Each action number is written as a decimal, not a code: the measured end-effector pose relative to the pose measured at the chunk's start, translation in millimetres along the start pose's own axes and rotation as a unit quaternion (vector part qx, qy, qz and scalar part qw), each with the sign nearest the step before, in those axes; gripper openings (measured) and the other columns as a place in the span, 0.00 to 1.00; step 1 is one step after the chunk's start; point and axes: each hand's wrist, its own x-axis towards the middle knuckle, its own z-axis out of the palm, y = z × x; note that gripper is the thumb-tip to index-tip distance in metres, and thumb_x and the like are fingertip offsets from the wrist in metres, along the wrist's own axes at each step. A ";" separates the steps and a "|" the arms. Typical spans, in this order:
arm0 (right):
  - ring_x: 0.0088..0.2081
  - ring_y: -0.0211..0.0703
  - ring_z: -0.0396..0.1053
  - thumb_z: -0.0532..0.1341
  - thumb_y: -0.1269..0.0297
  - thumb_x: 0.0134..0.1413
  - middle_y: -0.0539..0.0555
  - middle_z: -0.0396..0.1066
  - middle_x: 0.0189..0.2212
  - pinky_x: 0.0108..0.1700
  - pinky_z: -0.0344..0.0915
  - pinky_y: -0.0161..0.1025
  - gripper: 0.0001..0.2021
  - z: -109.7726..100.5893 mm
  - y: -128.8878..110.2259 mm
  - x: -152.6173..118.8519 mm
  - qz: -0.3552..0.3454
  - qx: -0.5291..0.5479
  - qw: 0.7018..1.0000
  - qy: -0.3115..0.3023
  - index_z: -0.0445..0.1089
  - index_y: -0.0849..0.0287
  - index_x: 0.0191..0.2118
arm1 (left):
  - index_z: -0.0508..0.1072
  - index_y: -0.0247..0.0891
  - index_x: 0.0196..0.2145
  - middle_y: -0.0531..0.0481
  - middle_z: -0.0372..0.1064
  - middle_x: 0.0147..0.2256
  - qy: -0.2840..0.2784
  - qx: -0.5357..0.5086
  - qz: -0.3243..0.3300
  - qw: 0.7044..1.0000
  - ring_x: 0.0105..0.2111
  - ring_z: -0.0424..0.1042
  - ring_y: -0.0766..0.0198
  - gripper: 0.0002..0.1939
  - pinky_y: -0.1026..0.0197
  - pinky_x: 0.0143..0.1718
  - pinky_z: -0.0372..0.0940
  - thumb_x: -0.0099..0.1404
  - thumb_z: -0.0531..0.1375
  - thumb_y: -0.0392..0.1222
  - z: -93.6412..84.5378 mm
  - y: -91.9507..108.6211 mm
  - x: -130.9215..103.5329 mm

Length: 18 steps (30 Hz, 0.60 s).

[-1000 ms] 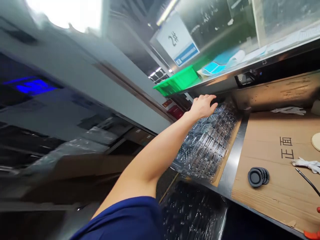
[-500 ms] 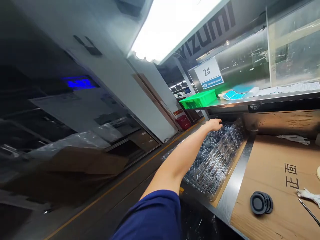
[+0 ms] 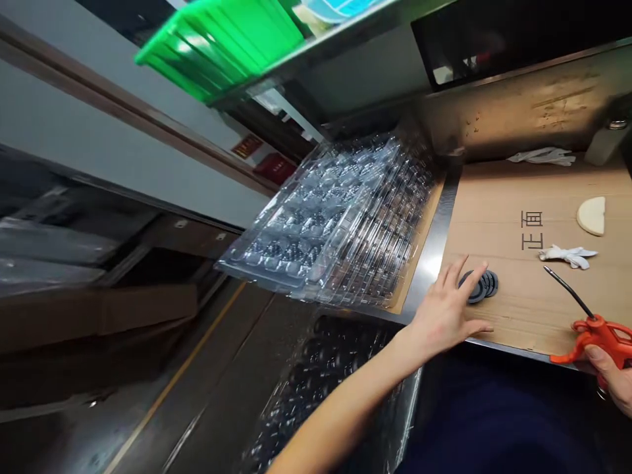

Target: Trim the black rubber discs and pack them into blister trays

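Observation:
My left hand (image 3: 444, 313) reaches over the cardboard-covered bench with its fingers spread. Its fingertips are at a short row of black round plastic parts (image 3: 488, 284), partly hiding them; whether they touch is unclear. At the right edge my right hand (image 3: 615, 382), partly out of view, is closed around an orange-red air blow gun (image 3: 605, 336) with a thin dark nozzle pointing up and left. Left of the cardboard (image 3: 498, 217) stands a tall stack of clear plastic blister trays (image 3: 316, 210) with many moulded pockets.
A green bin (image 3: 232, 46) sits on the shelf above the trays. On the cardboard lie a white cloth scrap (image 3: 567, 255), a cream half-round pad (image 3: 592, 216) and a white glove (image 3: 543, 156). More dark-looking trays (image 3: 320, 375) stand below the bench edge.
My left hand has come back from the far side of the tray stack to the black round parts. The view has turned down and right, bringing my right hand and the blow gun into sight.

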 end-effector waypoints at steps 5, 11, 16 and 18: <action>0.52 0.60 0.77 0.68 0.48 0.59 0.62 0.78 0.50 0.46 0.81 0.50 0.21 -4.1 -20.7 -0.4 0.038 0.218 0.973 -0.069 0.77 0.54 0.52 | 0.51 0.58 0.72 0.40 0.50 0.70 -0.052 0.098 -0.022 0.994 0.63 0.60 0.35 0.47 0.36 0.53 0.72 0.62 0.61 0.71 45.1 -9.1 47.2; 0.47 0.53 0.79 0.62 0.47 0.66 0.60 0.78 0.50 0.51 0.78 0.52 0.26 3.1 -37.3 -24.7 0.097 0.250 0.944 -0.192 0.65 0.52 0.64 | 0.70 0.45 0.61 0.40 0.63 0.55 -0.030 0.103 0.012 0.994 0.55 0.65 0.47 0.25 0.44 0.56 0.70 0.72 0.59 0.58 49.3 -12.6 65.8; 0.38 0.48 0.77 0.58 0.43 0.67 0.55 0.78 0.41 0.44 0.77 0.44 0.27 1.1 -62.1 -41.3 0.084 0.031 0.956 -0.280 0.64 0.52 0.63 | 0.66 0.45 0.62 0.40 0.60 0.56 0.022 0.047 0.092 0.994 0.58 0.62 0.47 0.25 0.44 0.57 0.69 0.71 0.61 0.53 60.4 -11.8 59.2; 0.35 0.47 0.77 0.57 0.42 0.67 0.54 0.78 0.37 0.43 0.75 0.41 0.26 -5.0 -74.6 -41.9 0.061 -0.041 0.963 -0.258 0.65 0.52 0.61 | 0.66 0.44 0.62 0.40 0.60 0.56 0.045 0.022 0.111 0.993 0.58 0.61 0.48 0.25 0.44 0.58 0.68 0.71 0.60 0.52 66.4 -12.3 55.0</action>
